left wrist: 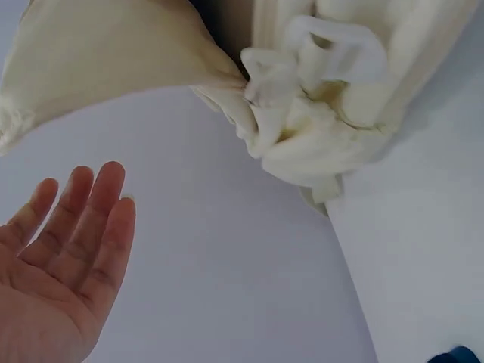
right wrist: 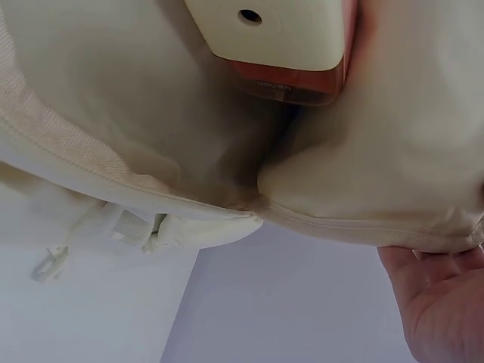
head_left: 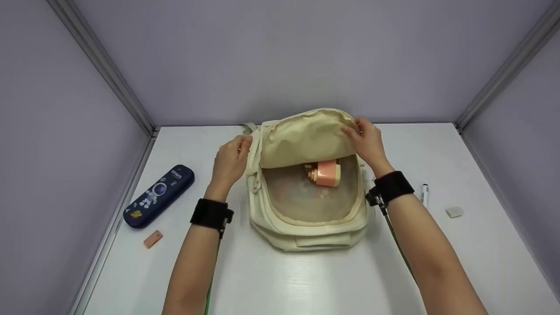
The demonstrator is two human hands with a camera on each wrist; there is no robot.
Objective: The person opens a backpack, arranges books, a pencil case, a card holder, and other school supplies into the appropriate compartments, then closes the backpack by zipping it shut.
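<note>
A cream backpack (head_left: 271, 234) lies on the table with its front compartment unzipped and the flap (head_left: 306, 140) raised. My right hand (head_left: 369, 142) pinches the upper right edge of that flap; in the right wrist view the hand (right wrist: 450, 310) is at the flap's rim. Beside the bag's upper left edge is my left hand (head_left: 232, 159). The left wrist view shows this hand (left wrist: 64, 265) with its fingers extended, apart from the cloth and holding nothing. Inside the compartment sits an orange and cream pencil sharpener (head_left: 328, 173), whose cream face with a round hole (right wrist: 276, 34) shows close up.
A dark blue pencil case (head_left: 159, 197) with an astronaut print lies to the left, near a small pink eraser (head_left: 153, 239). On the right are a white marker (head_left: 425, 194), partly behind my forearm, and a whitish eraser (head_left: 454, 212). Walls enclose the table.
</note>
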